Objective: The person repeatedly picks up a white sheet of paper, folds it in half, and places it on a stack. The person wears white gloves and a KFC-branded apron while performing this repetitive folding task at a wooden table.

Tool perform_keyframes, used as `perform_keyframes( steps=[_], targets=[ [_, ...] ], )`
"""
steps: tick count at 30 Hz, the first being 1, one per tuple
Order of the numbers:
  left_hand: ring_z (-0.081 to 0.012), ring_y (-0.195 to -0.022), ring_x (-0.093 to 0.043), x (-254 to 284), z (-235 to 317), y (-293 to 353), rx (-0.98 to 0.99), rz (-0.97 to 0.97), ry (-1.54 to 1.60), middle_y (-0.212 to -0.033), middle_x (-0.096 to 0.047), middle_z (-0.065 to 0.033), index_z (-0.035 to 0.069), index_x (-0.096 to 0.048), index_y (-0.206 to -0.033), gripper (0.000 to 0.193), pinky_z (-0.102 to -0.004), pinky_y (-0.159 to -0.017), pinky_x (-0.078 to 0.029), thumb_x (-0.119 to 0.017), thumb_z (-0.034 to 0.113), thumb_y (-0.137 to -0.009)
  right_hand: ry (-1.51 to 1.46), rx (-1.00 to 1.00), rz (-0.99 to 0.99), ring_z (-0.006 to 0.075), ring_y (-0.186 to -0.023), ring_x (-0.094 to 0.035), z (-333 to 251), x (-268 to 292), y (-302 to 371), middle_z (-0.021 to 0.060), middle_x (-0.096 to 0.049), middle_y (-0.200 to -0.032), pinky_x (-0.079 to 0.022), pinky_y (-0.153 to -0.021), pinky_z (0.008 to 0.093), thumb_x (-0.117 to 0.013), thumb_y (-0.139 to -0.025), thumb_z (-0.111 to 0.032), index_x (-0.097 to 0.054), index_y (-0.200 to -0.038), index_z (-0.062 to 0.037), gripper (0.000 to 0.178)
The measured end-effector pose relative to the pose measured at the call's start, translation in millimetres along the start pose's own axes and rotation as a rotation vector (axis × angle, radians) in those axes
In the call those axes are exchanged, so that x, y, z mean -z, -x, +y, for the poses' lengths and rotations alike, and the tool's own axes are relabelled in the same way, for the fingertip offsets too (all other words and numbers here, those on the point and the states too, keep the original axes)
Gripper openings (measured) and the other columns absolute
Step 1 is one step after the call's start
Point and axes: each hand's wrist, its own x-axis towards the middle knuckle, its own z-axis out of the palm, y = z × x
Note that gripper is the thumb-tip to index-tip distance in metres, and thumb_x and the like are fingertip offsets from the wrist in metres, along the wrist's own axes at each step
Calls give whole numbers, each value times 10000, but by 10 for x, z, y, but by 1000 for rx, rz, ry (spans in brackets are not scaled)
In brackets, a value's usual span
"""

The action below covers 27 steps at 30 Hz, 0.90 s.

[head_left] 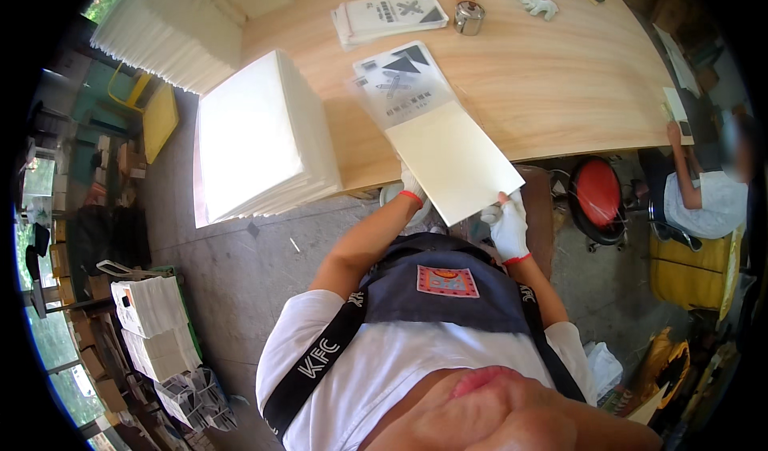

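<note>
A cream paper pad (pixel 456 159) juts over the table's near edge. Its far end meets a clear plastic bag with black print (pixel 400 91); how far the pad lies inside the bag I cannot tell. My right hand (pixel 510 225), in a white glove with a red cuff, is closed on the pad's near right corner, thumb on top. At the pad's left edge is my left hand (pixel 411 182), gloved the same way. Its fingers are hidden by the pad and bag, so its grip does not show.
Left of the pad stands a tall stack of white paper (pixel 248 131). Farther back are a pile of printed bags (pixel 392 15), a metal-and-wood cylinder (pixel 468 15) and white gloves (pixel 540 7). A red stool (pixel 598 191) and a seated person (pixel 708 199) are at the right.
</note>
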Motion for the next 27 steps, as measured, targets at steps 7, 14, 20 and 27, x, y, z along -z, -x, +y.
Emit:
perform_keyframes(
  steps=[7, 14, 20, 27],
  targets=[
    [-188, -704, -632, 83, -140, 665, -33, 268, -1138, -867, -637, -101, 33, -581, -1044, 265, -275, -581, -511, -557, 203, -842, -123, -202, 134, 223, -995, -544, 742, -91, -304, 100, -495, -1105, -504, -836, 389, -401, -917, -90, -403, -1203, -40, 290],
    [-136, -608, -583, 515, 7, 468, 66, 375, -860, -778, -606, -50, 40, -600, -907, 159, -269, -517, -495, -486, 139, -858, -550, -395, 42, 300, -905, -584, 1091, -245, -878, 174, -514, -1079, -518, -819, 400, -414, -920, -162, -320, -1255, -20, 376],
    [-184, -668, -625, 277, 496, 798, -69, 484, -856, -858, -618, -113, -20, -540, -1043, 244, -259, -563, -533, -453, 105, -853, 986, -206, -439, 192, -629, -620, 630, -613, -658, 114, -639, -778, -458, -479, 321, -442, -870, -144, -533, -1077, -86, 234],
    [-187, -691, -628, 273, 665, 814, -14, 375, -1045, -879, -612, -116, -40, -546, -1006, 235, -280, -590, -536, -453, 122, -862, 1833, 454, -723, 301, -747, -618, 965, -808, -925, 109, -639, -787, -452, -600, 449, -487, -826, -239, -478, -929, -116, 160]
  ],
)
